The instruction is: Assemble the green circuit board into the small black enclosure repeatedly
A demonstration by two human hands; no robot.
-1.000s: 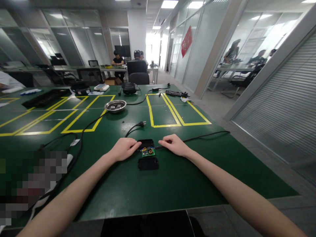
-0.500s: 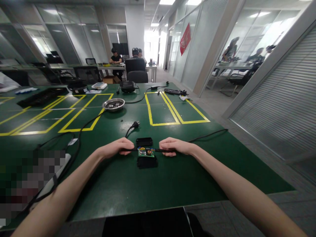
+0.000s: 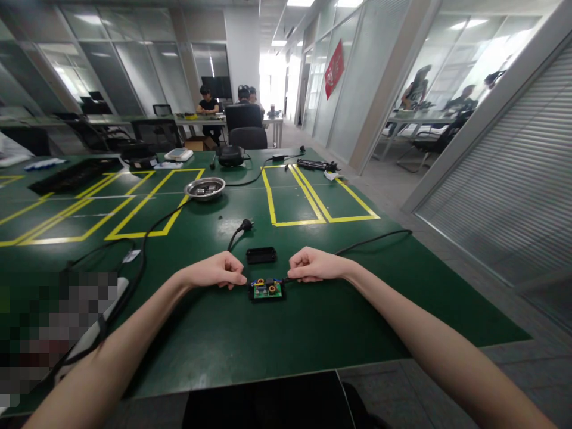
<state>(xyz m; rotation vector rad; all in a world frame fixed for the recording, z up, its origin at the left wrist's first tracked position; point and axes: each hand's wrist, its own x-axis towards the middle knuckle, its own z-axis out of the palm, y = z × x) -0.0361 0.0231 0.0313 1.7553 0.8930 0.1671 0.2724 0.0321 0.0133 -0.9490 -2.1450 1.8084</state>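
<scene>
Closed around the black cable on the left end of a green circuit board (image 3: pixel 268 289) is my left hand (image 3: pixel 226 271). My right hand (image 3: pixel 308 266) pinches the cable (image 3: pixel 286 280) at the board's right end. The board, with copper coils and blue and yellow wires, sits over the lower black case half (image 3: pixel 268 298); whether it is fully seated I cannot tell. Just beyond it lies the other black case half (image 3: pixel 261 255). A black power plug (image 3: pixel 245 225) rests on the table past my left hand.
Farther back on the green table (image 3: pixel 214 351) stand a metal bowl (image 3: pixel 205 188) with small metal parts, a black case (image 3: pixel 231 156) and a folded black tripod (image 3: pixel 317 165). Yellow tape marks rectangles. A black cord (image 3: pixel 143 250) runs along the left. People sit at far tables.
The circuit board has come toward me, from between the two case halves to over the nearer one. Both hands moved with it, holding the cables.
</scene>
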